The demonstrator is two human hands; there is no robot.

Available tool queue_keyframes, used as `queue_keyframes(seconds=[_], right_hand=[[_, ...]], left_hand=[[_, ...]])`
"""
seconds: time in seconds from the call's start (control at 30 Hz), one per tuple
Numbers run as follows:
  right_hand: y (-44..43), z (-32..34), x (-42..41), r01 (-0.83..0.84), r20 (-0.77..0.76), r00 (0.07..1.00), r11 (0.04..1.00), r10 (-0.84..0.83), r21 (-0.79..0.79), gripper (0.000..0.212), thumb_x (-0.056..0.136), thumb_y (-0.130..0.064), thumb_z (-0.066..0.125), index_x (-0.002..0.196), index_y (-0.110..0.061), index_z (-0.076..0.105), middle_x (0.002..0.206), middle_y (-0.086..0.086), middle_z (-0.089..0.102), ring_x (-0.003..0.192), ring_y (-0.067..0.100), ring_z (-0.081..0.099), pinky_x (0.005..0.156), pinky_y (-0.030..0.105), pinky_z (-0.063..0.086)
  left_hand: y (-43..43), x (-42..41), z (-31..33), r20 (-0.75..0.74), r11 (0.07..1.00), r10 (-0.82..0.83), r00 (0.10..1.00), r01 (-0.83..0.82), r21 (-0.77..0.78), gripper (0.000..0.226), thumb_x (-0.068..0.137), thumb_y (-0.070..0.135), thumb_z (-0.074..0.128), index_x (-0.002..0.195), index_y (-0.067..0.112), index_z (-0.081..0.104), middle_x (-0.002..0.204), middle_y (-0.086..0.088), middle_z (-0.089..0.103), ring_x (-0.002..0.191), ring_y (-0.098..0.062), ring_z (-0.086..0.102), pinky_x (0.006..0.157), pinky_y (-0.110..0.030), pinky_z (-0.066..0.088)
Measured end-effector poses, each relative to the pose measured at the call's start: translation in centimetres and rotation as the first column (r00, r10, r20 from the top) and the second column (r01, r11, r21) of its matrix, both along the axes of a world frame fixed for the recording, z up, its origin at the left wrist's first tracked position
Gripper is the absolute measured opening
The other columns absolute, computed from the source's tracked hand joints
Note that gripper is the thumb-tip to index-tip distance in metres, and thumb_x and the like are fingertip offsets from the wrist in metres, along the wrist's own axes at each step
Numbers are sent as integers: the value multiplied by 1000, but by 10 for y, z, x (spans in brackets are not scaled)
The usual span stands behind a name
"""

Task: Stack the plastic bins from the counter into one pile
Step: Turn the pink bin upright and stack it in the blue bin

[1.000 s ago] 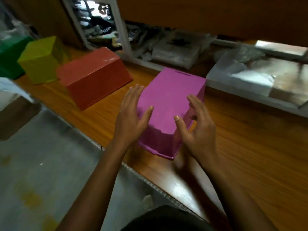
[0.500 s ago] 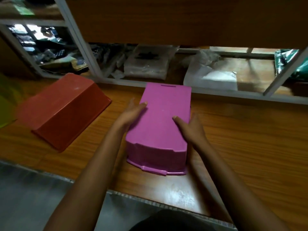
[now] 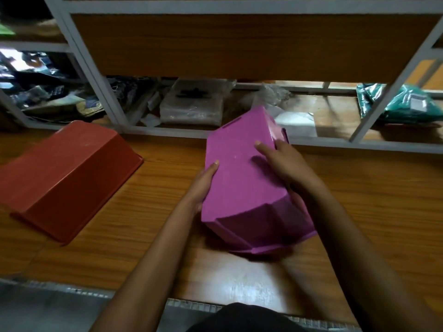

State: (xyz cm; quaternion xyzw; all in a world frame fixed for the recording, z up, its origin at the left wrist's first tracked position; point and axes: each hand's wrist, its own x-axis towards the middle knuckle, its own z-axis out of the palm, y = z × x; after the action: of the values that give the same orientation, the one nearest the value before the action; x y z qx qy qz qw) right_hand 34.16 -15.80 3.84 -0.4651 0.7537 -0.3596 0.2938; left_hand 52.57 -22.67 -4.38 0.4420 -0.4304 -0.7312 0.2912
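Observation:
A pink plastic bin is upside down and tilted over the wooden counter, its far end raised and its near rim low. My left hand grips its left side, thumb on the bottom face. My right hand holds its right side, thumb lying on top. A red bin lies upside down on the counter to the left, apart from both hands. The pink bin's opening faces down and is hidden.
A grey metal shelf frame runs along the back of the counter, holding plastic-wrapped packages and a green bag. A wooden panel hangs above. The counter's front edge runs near my body.
Both hands closed on the pink bin's sides and lifted it, tilting its far end up and to the right. The view swung right, so the yellow and green bins left the frame.

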Motion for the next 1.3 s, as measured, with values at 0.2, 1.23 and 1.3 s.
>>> queue_keyframes(seconds=[0.2, 1.23, 1.3], right_hand=[[7, 43, -14, -335, -308, 890, 941, 335, 57, 40, 103, -35, 44, 129, -12, 63, 124, 15, 67, 113, 34, 61, 103, 48, 46], [-5, 21, 80, -264, -186, 953, 956, 239, -124, 45, 106, -25, 41, 148, -10, 44, 149, 7, 51, 132, 23, 52, 103, 29, 38], [-10, 1, 74, -273, -450, 844, 956, 292, 108, 48, 103, -37, 43, 147, -17, 44, 155, 12, 41, 138, 31, 44, 109, 44, 38]], left_hand=[[6, 4, -13, 15, 989, 149, 989, -149, 4, 49, 99, 44, 52, 138, 14, 55, 125, -13, 68, 117, -33, 65, 86, -40, 57], [-4, 52, 73, 244, 759, 243, 939, -27, -651, 48, 92, 55, 50, 125, 23, 64, 120, 5, 67, 109, -11, 64, 96, -38, 52], [-5, 64, 72, 272, 774, 242, 931, -17, -633, 59, 89, 58, 53, 134, 20, 58, 128, 7, 62, 114, -6, 59, 98, -30, 49]])
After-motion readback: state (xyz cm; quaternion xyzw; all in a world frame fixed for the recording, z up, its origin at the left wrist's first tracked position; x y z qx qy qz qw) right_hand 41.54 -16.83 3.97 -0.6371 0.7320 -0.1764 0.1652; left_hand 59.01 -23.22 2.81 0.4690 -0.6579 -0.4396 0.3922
